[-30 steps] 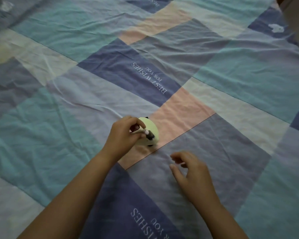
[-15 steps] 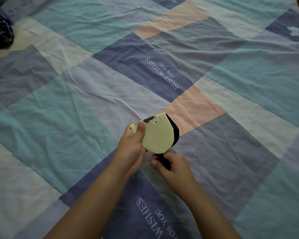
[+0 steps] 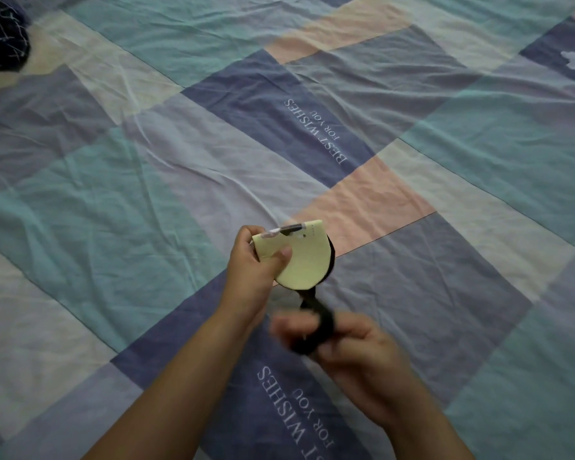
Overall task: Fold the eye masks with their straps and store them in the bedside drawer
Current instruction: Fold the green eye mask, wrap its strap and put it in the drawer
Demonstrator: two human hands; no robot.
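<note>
The folded eye mask [image 3: 301, 257], a second ago on the bed [image 3: 146, 194], is now gripped aloft by the left hand [image 3: 256, 270]; its strap [image 3: 319, 320] is drawn out by the clenched right hand [image 3: 356, 350] for wrapping.

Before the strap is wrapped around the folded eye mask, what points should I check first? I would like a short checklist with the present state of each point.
1. Eye mask folded in half: ok, it shows as one pale yellow half shape.
2. Left hand grips the fold firmly: ok, thumb pressed on the front face.
3. Right hand has the black strap: ok, though the hand is blurred, so the exact grip cannot be told.
4. Strap free of twists: cannot tell, blurred.
5. Mask clear of the bedspread: ok, it is held above it.
6. Bedside drawer ready: cannot tell, not in view.
</note>
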